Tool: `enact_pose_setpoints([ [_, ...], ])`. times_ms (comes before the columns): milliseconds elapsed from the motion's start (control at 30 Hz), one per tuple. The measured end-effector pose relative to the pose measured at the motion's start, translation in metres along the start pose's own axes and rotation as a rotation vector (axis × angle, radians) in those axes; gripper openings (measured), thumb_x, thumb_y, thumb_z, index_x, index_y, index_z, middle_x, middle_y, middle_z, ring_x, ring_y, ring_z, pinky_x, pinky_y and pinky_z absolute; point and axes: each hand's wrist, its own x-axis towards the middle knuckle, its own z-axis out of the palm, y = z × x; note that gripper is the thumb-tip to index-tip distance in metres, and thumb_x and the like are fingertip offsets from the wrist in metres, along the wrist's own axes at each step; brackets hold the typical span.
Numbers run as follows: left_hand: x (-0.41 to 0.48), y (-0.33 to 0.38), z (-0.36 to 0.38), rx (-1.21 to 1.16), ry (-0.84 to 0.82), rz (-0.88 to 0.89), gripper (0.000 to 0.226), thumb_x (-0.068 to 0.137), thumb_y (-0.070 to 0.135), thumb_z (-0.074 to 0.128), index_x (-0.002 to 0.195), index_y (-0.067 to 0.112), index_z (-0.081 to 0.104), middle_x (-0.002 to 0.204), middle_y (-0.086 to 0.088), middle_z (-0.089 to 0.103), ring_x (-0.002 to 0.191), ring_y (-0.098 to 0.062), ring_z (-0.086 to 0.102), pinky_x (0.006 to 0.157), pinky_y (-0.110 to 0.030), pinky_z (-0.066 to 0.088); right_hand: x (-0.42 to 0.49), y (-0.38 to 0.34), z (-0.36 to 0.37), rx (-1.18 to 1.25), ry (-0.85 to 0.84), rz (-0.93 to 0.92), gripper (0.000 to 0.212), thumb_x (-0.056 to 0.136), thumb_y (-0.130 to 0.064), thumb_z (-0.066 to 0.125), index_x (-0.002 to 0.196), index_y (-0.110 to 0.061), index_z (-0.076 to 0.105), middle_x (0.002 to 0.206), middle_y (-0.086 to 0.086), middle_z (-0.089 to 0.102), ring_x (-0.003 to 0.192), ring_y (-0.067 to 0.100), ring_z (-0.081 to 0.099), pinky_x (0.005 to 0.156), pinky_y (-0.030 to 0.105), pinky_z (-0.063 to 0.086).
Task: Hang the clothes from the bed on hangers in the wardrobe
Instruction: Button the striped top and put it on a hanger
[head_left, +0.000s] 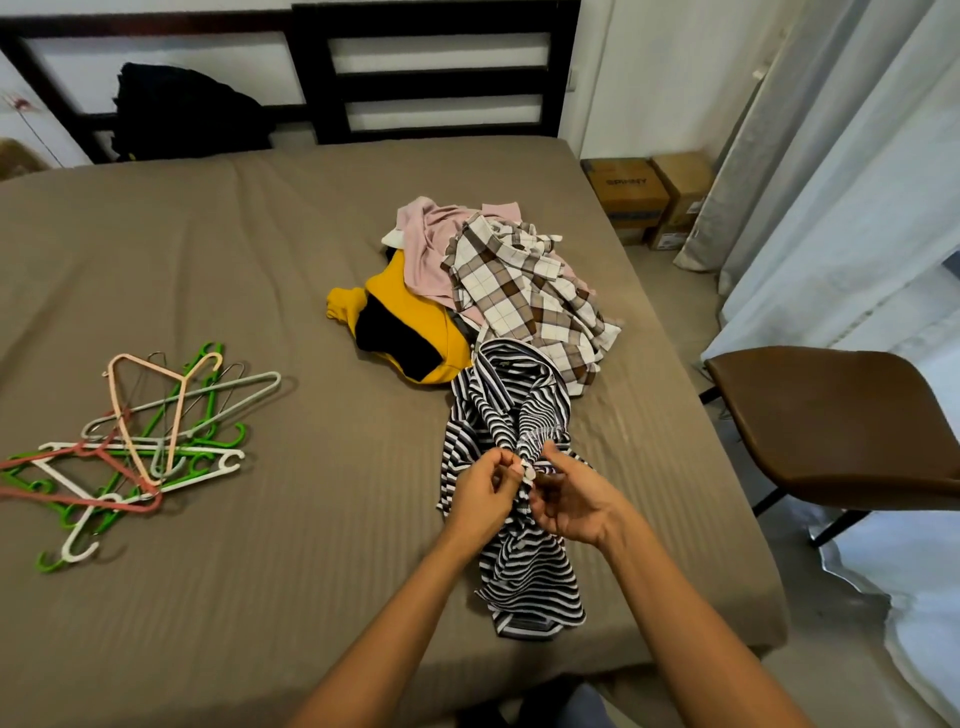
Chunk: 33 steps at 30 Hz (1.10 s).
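Observation:
A black-and-white striped shirt (524, 561) lies on the brown bed (270, 270), partly lifted at its front. My left hand (480, 496) and my right hand (569, 501) both pinch the shirt's front edge around a small white button between them. Behind it sits a pile of clothes: a brown plaid shirt (530, 291), a pink garment (428, 244) and a yellow-and-black garment (410, 325). A heap of several plastic hangers (140, 441) in green, white, pink and grey lies on the bed at the left. No wardrobe is in view.
A brown chair (841, 421) stands right of the bed. Two cardboard boxes (649, 197) sit on the floor by the curtains (831, 182). A dark garment (182, 111) hangs on the black headboard (441, 73).

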Motion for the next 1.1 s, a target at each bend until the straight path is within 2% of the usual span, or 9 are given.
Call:
enact_pose_setpoints([
  [100, -0.005, -0.003, 0.002, 0.022, -0.066, 0.007, 0.010, 0.092, 0.018, 0.058, 0.084, 0.024, 0.060, 0.076, 0.008, 0.060, 0.065, -0.002, 0.051, 0.064, -0.018, 0.043, 0.005, -0.003, 0.001, -0.044, 0.008, -0.048, 0.037, 0.094, -0.026, 0.053, 0.061, -0.011, 0.057, 0.048, 0.001, 0.056, 0.040, 0.011, 0.050, 0.039, 0.016, 0.041],
  [233, -0.001, -0.001, 0.000, -0.187, 0.039, -0.307, 0.019, 0.095, 0.029, 0.054, 0.078, 0.023, 0.060, 0.076, 0.005, 0.065, 0.069, -0.003, 0.062, 0.078, -0.030, 0.051, 0.009, 0.001, 0.000, 0.061, -0.032, -0.171, 0.015, 0.091, 0.003, 0.047, 0.079, -0.004, 0.052, 0.070, 0.013, 0.065, 0.056, 0.021, 0.067, 0.049, 0.026, 0.054],
  [367, 0.015, 0.008, -0.006, -0.303, 0.002, -0.500, 0.034, 0.083, 0.047, 0.064, 0.079, 0.013, 0.061, 0.076, -0.001, 0.061, 0.071, -0.014, 0.061, 0.067, -0.029, 0.056, 0.002, 0.013, -0.004, -0.133, -0.046, -0.366, 0.016, 0.087, 0.008, 0.054, 0.090, -0.009, 0.054, 0.073, 0.006, 0.067, 0.058, 0.017, 0.063, 0.048, 0.026, 0.052],
  [467, 0.018, 0.014, -0.008, -0.334, -0.085, -0.510, 0.024, 0.083, 0.032, 0.070, 0.079, 0.010, 0.062, 0.073, -0.004, 0.062, 0.060, -0.010, 0.060, 0.051, -0.020, 0.050, -0.003, 0.015, -0.005, -0.269, -0.048, -0.448, 0.017, 0.091, 0.004, 0.052, 0.085, -0.011, 0.051, 0.066, 0.001, 0.061, 0.051, 0.010, 0.056, 0.043, 0.021, 0.047],
  [600, 0.015, 0.017, -0.005, -0.480, -0.015, -0.533, 0.016, 0.091, 0.013, 0.060, 0.075, 0.011, 0.056, 0.064, 0.001, 0.061, 0.048, 0.000, 0.057, 0.043, -0.014, 0.046, 0.001, 0.017, -0.004, -0.304, 0.211, -0.530, 0.024, 0.086, -0.003, 0.056, 0.069, -0.016, 0.045, 0.060, 0.003, 0.049, 0.050, 0.014, 0.047, 0.047, 0.028, 0.045],
  [700, 0.015, 0.015, -0.006, -0.648, 0.071, -0.559, 0.006, 0.092, 0.010, 0.057, 0.086, 0.012, 0.059, 0.086, -0.002, 0.067, 0.079, -0.011, 0.064, 0.076, -0.027, 0.055, 0.004, 0.019, -0.009, -0.297, 0.459, -0.658, 0.024, 0.076, -0.007, 0.062, 0.062, -0.019, 0.047, 0.059, 0.002, 0.049, 0.060, 0.019, 0.045, 0.060, 0.036, 0.038],
  [767, 0.015, 0.015, -0.009, -0.772, 0.097, -0.550, 0.007, 0.092, 0.004, 0.055, 0.094, 0.010, 0.059, 0.092, -0.005, 0.068, 0.085, -0.015, 0.064, 0.083, -0.032, 0.053, 0.002, 0.020, -0.013, -0.298, 0.534, -0.698, 0.024, 0.077, -0.003, 0.064, 0.064, -0.019, 0.054, 0.062, -0.001, 0.055, 0.059, 0.016, 0.048, 0.061, 0.033, 0.040],
  [967, 0.007, 0.024, -0.011, -0.865, 0.103, -0.517, 0.016, 0.090, -0.003, 0.054, 0.103, 0.006, 0.058, 0.093, -0.010, 0.068, 0.084, -0.019, 0.065, 0.070, -0.030, 0.059, -0.002, 0.023, -0.010, -0.130, 0.730, -0.748, 0.017, 0.075, 0.001, 0.071, 0.088, -0.011, 0.068, 0.071, -0.001, 0.065, 0.064, 0.014, 0.059, 0.059, 0.018, 0.052],
  [1100, 0.007, 0.030, -0.009, -0.811, 0.105, -0.488, 0.011, 0.091, 0.003, 0.057, 0.101, 0.004, 0.062, 0.089, -0.009, 0.070, 0.071, -0.014, 0.069, 0.059, -0.025, 0.058, -0.004, 0.012, -0.007, -0.036, 0.698, -0.737, 0.013, 0.076, -0.002, 0.071, 0.084, -0.012, 0.070, 0.076, 0.002, 0.068, 0.068, 0.014, 0.063, 0.064, 0.023, 0.052],
])
